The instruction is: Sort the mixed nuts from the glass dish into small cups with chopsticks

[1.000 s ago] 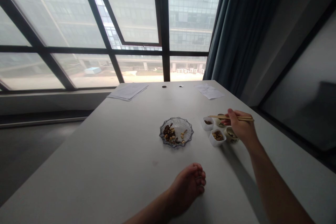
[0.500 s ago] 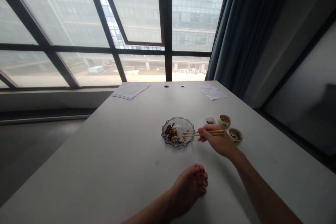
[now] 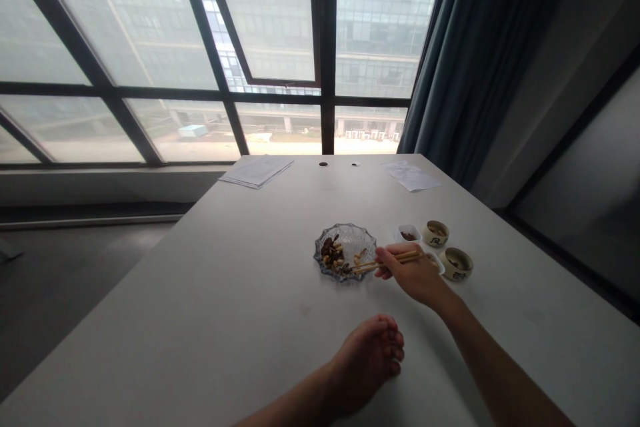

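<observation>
My right hand holds a pair of wooden chopsticks, and their tips reach into a scalloped glass dish. A heap of mixed nuts and dark pieces lies on the dish's left side. I cannot tell whether the tips grip a piece. My left hand rests on the white table near the front, fingers curled together and holding nothing. Nothing lies close to it.
Right of the dish are a small white square dish with dark contents, a second one partly behind my right hand, and two small ceramic cups. Loose papers lie at the table's far end, below a large window.
My right hand has moved left from beside the cups to the glass dish, and the chopsticks have dipped into it. My left hand has stayed almost still.
</observation>
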A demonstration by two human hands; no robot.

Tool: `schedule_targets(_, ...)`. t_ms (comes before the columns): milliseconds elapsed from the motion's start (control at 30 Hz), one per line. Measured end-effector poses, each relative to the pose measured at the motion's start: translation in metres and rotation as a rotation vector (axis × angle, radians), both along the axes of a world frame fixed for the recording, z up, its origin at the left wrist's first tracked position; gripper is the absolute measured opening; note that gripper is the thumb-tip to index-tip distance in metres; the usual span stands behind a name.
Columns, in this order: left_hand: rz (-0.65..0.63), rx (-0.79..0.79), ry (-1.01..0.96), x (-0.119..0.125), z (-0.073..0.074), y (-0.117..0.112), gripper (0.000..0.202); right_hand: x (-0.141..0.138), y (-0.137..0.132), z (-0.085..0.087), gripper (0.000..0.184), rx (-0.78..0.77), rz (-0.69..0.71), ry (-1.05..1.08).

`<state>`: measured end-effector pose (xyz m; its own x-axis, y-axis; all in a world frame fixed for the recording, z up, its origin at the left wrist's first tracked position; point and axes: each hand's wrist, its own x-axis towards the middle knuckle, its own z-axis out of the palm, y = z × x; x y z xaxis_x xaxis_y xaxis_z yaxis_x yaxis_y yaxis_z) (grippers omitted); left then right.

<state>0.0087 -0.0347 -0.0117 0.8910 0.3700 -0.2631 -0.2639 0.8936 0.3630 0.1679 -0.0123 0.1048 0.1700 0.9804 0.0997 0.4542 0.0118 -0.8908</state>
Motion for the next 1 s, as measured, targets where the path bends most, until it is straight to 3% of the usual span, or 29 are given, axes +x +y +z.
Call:
schedule_targets(567, -0.004, 0.008, 0.011, 0.000, 0.002, -0.001, 0.011, -0.004, 0.004, -0.006, 0.041, 0.073, 0.007, 0.012)
schedule_targets(800, 0.001, 0.008, -0.002, 0.001, 0.002, 0.000, 0.011, -0.006, 0.006, -0.010, 0.045, 0.099, -0.069, 0.040)
schedule_targets(900, 0.003, 0.003, -0.013, 0.001, 0.000, 0.000, 0.011, -0.003, 0.004, -0.005, 0.045, 0.109, -0.123, 0.055)
schedule_targets(1000, 0.006, 0.007, -0.026, 0.000, -0.002, 0.000, 0.010, 0.009, -0.004, 0.013, 0.045, 0.132, -0.212, 0.095)
